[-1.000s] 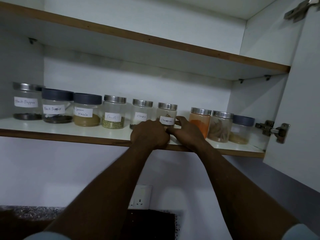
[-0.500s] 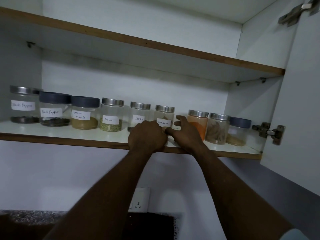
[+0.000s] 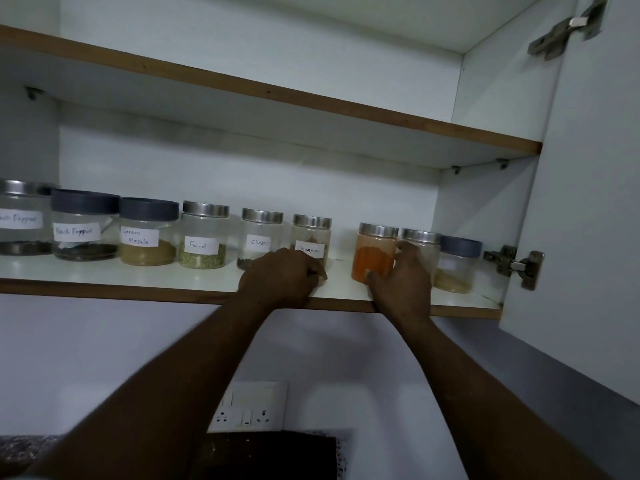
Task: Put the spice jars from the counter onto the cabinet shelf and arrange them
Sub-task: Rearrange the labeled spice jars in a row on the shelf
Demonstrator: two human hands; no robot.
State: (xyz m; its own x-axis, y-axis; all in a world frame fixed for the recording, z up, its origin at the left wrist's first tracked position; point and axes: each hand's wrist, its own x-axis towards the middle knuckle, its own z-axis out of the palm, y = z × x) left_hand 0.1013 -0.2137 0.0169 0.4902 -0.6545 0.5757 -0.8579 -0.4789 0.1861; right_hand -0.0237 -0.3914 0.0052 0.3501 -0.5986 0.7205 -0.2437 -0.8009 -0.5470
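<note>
**Student:** What stands on the lower shelf?

**Tutor:** Nine upright spice jars in one row, running from 9 o'clock to 3 o'clock. From the 9 o'clock end they are:
- the steel-lidded Black Pepper jar
- the grey-lidded Black Pepper jar
- the Garam Masala jar
- the Fennel jar
- the Cloves jar
- the Cinnamon jar

After a gap comes the orange-powder jar. The half-hidden jar stands just beside it. The pale-powder jar, with a grey lid, closes the row at 3 o'clock.

**Student:** Where are the hands, and how do the fingers lie?

**Tutor:** The left hand rests at the shelf's front edge, at 6 o'clock of the Cloves and Cinnamon jars, and covers their bases. Its fingers are curled and the knuckles face the viewer. Whether the fingertips pinch the Cinnamon jar cannot be told. The right hand grips the orange-powder jar. The thumb lies low on the jar's front, and the fingers wrap round its 3 o'clock side, between it and the half-hidden jar.

**Student:** And the surroundings?

**Tutor:** The upper shelf is at 12 o'clock. The open cabinet door is at 3 o'clock, with its hinge near the pale-powder jar. The wall socket plate is at 6 o'clock, between the forearms.
</note>
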